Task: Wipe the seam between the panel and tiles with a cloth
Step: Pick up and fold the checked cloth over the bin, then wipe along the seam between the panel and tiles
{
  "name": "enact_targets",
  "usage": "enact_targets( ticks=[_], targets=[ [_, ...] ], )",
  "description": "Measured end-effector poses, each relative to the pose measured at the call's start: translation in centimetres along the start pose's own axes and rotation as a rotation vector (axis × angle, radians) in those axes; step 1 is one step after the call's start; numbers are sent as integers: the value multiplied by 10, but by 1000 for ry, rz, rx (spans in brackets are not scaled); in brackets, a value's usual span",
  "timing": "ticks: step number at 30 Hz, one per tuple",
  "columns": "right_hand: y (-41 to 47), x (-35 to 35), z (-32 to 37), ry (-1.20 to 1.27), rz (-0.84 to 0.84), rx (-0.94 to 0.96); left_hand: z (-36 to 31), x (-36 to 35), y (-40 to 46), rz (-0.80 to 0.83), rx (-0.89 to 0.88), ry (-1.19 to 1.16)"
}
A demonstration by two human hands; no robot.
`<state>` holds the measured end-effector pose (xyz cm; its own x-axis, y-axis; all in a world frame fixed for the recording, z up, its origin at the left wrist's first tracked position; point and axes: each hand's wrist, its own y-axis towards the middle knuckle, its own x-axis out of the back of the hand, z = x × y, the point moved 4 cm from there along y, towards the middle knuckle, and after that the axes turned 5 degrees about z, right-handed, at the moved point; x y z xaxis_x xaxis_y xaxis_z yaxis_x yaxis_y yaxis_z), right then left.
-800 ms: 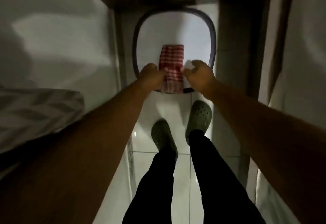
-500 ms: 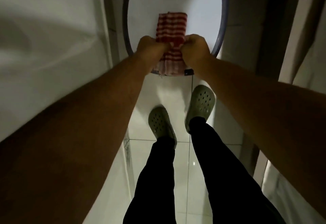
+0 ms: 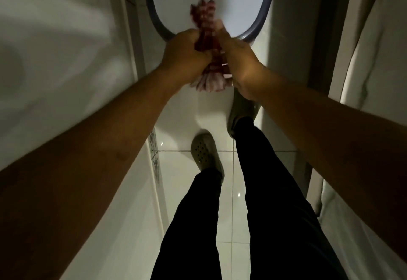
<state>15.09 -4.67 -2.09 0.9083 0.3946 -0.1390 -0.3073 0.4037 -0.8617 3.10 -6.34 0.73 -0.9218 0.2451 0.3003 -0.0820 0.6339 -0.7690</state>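
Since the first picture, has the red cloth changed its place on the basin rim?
Yes. The cloth no longer lies flat over the basin's rim; the left hand and right hand have bunched it up above the rim.

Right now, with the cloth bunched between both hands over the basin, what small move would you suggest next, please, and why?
Probably lift the cloth clear of the basin: the left hand and right hand grip it bunched into a rope, apparently wrung, and no seam has been wiped yet.

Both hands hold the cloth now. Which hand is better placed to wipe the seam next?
Probably the left hand: it already grips the cloth and is nearer the panel on the left. Right hand is farther.
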Motion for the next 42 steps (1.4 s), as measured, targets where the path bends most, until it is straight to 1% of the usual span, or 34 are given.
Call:
enact_targets(
  ticks=[1,3,5,6,8,11,13,15,16,17,19,21,23,25,29,32,36,39,42],
  targets=[
    [-5,-5,-10,95,18,35,-4,-7,-10,46,-46,30],
    [-16,-15,-31,310,104,136,-2,-18,-35,155,-90,8],
    [-30,-23,-52,461,188,174,7,-21,-60,227,-79,-29],
    [-36,-25,-64,497,188,183,14,-21,-72,246,-67,-48],
    [-51,-29,-86,515,130,199,34,-20,-97,258,-14,-93],
    [-72,-37,-119,460,34,147,72,-22,-130,238,141,-180],
    [-82,-39,-143,385,-2,117,102,-26,-150,190,232,-223],
    [-87,-40,-161,306,-17,111,131,-28,-166,108,284,-202],
    [-89,-41,-170,272,-19,123,145,-30,-173,57,294,-121],
    [-90,-43,-180,241,-23,137,161,-30,-180,7,292,30],
    [-91,-46,-201,160,-45,152,192,-29,-197,-89,259,422],
    [-90,-52,-227,65,-65,161,221,-30,-219,-169,266,722],
    [-89,-62,-257,41,-92,166,248,-33,-238,-194,297,954],
    [-92,-74,-288,61,-120,144,270,-39,-256,-171,345,1152],
    [-87,-94,-358,50,-193,61,307,-54,-276,-104,386,1451],
    [-67,-128,-405,60,-215,-12,335,-48,-271,-119,383,1668],
    [-36,-185,-466,81,-196,-67,368,-45,-259,-142,382,1775],
    [-17,-219,-509,157,-129,-170,383,-49,-254,-89,350,1855],
    [-7,-251,-540,244,-86,-271,393,-47,-255,-90,340,1921]
  ],
)
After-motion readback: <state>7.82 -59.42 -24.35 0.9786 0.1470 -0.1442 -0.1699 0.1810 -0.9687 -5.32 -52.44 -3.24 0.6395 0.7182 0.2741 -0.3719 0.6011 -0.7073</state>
